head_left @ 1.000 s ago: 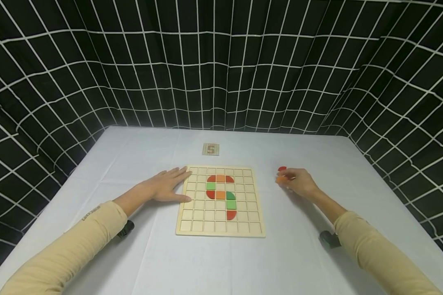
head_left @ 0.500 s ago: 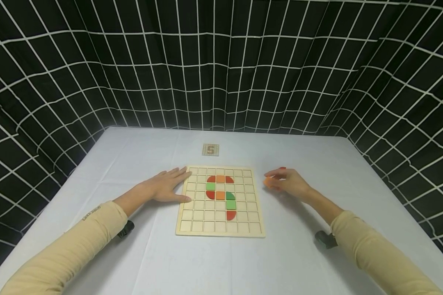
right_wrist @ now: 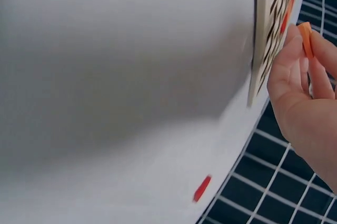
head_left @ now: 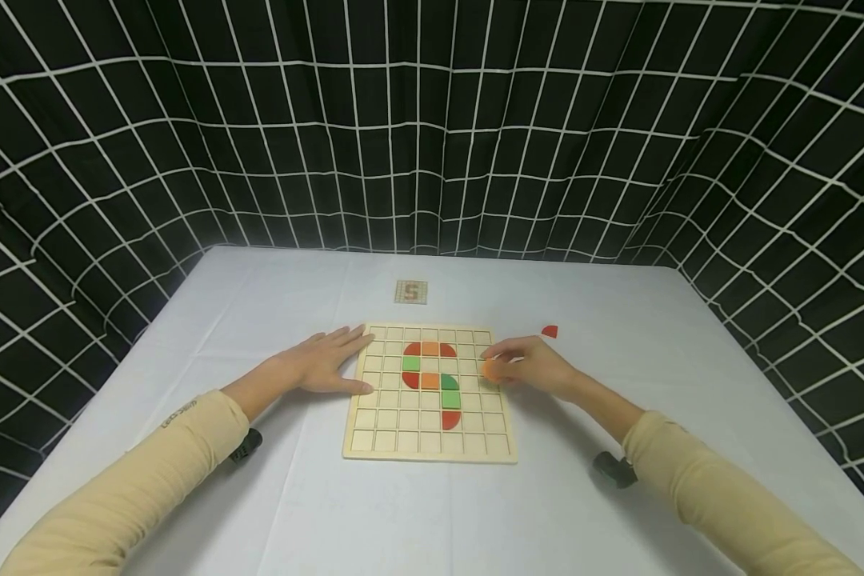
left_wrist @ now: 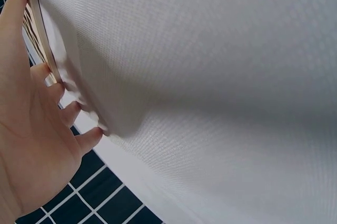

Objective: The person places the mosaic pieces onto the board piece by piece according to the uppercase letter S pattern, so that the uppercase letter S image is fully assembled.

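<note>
A wooden grid board lies on the table, with red, orange and green tiles set in some of its squares in a curving line. My left hand rests at the board's left edge, fingers spread; the left wrist view shows its fingertips along that side. Over the board's right edge, my right hand pinches an orange tile between thumb and fingers. The right wrist view shows this orange tile edge-on. A loose red quarter-round tile lies on the cloth beyond the right hand.
Behind the board lies a small square card with an S-like figure on a grid. A white cloth covers the table. Black curtains with white grid lines stand around its back and sides.
My right hand has carried the orange tile leftward from beside the red tile to the board's right edge. The red tile is now in full view. My left hand stays put.
</note>
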Tool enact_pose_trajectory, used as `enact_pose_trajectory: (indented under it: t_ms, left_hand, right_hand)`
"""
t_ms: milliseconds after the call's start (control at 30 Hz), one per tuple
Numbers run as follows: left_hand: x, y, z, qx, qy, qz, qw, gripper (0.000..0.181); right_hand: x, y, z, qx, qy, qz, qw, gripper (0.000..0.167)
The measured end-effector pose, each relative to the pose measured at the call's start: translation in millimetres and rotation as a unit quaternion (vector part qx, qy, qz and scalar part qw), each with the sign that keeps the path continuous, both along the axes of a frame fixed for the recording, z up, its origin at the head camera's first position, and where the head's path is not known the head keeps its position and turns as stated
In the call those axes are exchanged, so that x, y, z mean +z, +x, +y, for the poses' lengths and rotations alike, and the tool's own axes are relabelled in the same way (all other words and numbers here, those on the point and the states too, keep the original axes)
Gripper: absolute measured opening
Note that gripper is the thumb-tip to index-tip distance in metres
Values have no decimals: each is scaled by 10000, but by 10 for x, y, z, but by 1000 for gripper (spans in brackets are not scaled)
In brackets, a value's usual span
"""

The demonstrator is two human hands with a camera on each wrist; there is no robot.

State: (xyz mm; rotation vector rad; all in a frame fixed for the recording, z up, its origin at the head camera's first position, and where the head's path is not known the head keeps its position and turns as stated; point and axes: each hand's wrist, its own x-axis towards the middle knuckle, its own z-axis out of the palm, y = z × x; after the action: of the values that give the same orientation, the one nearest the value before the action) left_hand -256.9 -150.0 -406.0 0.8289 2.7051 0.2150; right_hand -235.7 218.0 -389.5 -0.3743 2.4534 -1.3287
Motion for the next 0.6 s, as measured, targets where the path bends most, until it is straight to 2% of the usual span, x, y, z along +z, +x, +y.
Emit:
enact_pose_trajectory:
  t_ms: [300,600]
  left_hand:
    - [5,-2,-2,-8,4,-17,10000,98]
    - [-3,-20,-1,-58,-41,26,10000,98]
  right_hand:
    - [39,82,-258,371,-278,-413,9981,26]
    - [38,122,-440,714,-214,-473,9961,24]
